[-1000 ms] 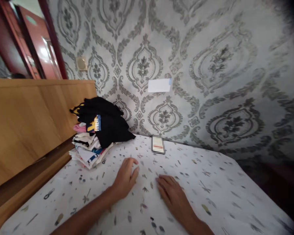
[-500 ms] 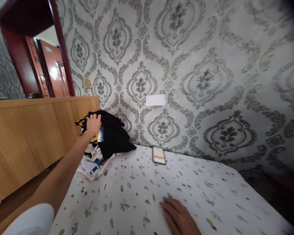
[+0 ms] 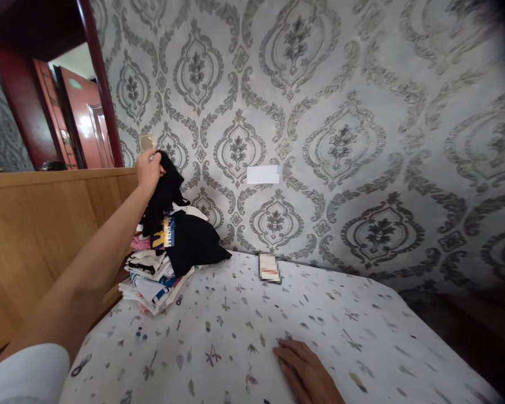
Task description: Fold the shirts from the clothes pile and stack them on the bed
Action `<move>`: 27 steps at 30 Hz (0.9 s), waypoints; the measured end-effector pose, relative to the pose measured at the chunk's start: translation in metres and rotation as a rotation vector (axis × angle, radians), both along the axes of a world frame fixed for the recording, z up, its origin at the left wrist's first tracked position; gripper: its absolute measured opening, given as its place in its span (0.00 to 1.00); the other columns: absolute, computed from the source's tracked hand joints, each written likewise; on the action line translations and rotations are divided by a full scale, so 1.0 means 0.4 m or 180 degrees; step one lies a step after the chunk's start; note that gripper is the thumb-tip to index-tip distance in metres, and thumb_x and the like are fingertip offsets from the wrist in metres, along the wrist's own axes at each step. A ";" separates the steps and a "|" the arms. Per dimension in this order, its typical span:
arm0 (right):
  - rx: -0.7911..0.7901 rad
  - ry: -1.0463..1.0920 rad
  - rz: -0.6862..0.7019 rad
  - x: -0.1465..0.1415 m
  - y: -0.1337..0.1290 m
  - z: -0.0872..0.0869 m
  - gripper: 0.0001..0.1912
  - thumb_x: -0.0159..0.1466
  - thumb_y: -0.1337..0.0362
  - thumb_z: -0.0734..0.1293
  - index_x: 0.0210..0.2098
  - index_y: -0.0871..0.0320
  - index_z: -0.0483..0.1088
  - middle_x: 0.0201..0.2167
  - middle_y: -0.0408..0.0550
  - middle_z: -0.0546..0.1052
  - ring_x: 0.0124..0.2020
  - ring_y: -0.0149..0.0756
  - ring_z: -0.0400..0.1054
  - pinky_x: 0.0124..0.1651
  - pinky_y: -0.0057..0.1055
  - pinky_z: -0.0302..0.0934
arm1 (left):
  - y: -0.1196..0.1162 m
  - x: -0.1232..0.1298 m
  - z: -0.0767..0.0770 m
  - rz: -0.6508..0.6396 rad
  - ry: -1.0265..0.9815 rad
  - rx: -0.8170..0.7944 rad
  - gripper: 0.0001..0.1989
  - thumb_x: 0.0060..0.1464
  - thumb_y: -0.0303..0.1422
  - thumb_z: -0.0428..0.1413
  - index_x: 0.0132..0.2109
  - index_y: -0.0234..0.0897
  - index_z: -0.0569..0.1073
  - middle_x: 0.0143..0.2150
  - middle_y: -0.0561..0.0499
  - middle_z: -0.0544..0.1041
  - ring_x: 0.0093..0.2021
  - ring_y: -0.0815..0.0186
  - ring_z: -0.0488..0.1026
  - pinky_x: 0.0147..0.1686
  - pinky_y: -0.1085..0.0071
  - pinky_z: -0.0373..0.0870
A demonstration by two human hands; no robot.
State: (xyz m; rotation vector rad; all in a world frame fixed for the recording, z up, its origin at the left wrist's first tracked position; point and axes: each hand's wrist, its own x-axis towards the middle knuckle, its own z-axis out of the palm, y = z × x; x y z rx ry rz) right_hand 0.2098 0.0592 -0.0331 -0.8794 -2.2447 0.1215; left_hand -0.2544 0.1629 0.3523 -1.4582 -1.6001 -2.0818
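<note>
My left hand (image 3: 149, 168) is closed on a black garment (image 3: 168, 182), lifted at the top of a clothes pile at the left. The garment hangs down onto the pile. Below it lies black cloth (image 3: 196, 241) beside a yellow and blue print, over folded white and coloured clothes (image 3: 151, 286). My right hand (image 3: 305, 367) rests palm down on the patterned white sheet (image 3: 227, 348), fingers stretched out and holding nothing.
A small blurred card-like object (image 3: 270, 267) lies on the sheet near the wall. The wooden panel (image 3: 59, 224) stands along the left side. The patterned wall (image 3: 320, 196) rises behind, with a white label (image 3: 263, 174) and a switch (image 3: 147, 142).
My left hand has risen and pulled the black garment up from the pile, uncovering some white and pink cloth. My right hand stays on the sheet. The view has shifted slightly.
</note>
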 end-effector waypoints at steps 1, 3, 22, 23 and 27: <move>-0.0034 -0.0002 -0.0004 -0.001 0.000 0.002 0.17 0.71 0.58 0.61 0.53 0.52 0.76 0.52 0.55 0.78 0.53 0.46 0.74 0.54 0.46 0.73 | -0.005 0.019 0.025 -0.0279 -0.0229 0.0319 0.09 0.56 0.37 0.53 0.40 0.39 0.73 0.17 0.58 0.67 0.21 0.67 0.71 0.23 0.77 0.65; -0.0086 0.0003 -0.0009 -0.004 0.000 0.008 0.17 0.71 0.57 0.60 0.51 0.52 0.77 0.51 0.55 0.79 0.52 0.47 0.74 0.53 0.48 0.73 | -0.020 0.060 0.058 -0.0523 -0.0458 0.0601 0.07 0.56 0.37 0.54 0.38 0.39 0.72 0.15 0.59 0.66 0.19 0.69 0.70 0.21 0.79 0.64; -0.0841 -0.0156 -0.0023 -0.031 -0.029 0.068 0.21 0.71 0.56 0.56 0.50 0.57 0.77 0.52 0.58 0.77 0.54 0.49 0.71 0.57 0.51 0.67 | -0.201 0.173 -0.412 -0.1948 -0.0050 -0.2951 0.09 0.51 0.38 0.57 0.33 0.40 0.65 0.20 0.55 0.72 0.21 0.65 0.73 0.22 0.72 0.67; -0.0856 -0.0146 -0.0027 -0.032 -0.030 0.068 0.21 0.71 0.56 0.57 0.49 0.57 0.77 0.52 0.58 0.77 0.54 0.49 0.71 0.58 0.52 0.66 | -0.216 0.160 -0.461 -0.1630 0.0452 -0.3425 0.07 0.51 0.36 0.56 0.31 0.40 0.66 0.20 0.54 0.72 0.22 0.63 0.74 0.22 0.72 0.67; -0.0991 -0.0104 -0.0077 -0.029 -0.030 0.063 0.20 0.71 0.55 0.58 0.50 0.57 0.77 0.53 0.57 0.77 0.56 0.49 0.70 0.59 0.51 0.65 | -0.282 0.144 -0.610 -0.0548 0.1496 -0.3707 0.03 0.50 0.29 0.53 0.34 0.42 0.69 0.24 0.53 0.74 0.30 0.61 0.75 0.30 0.70 0.66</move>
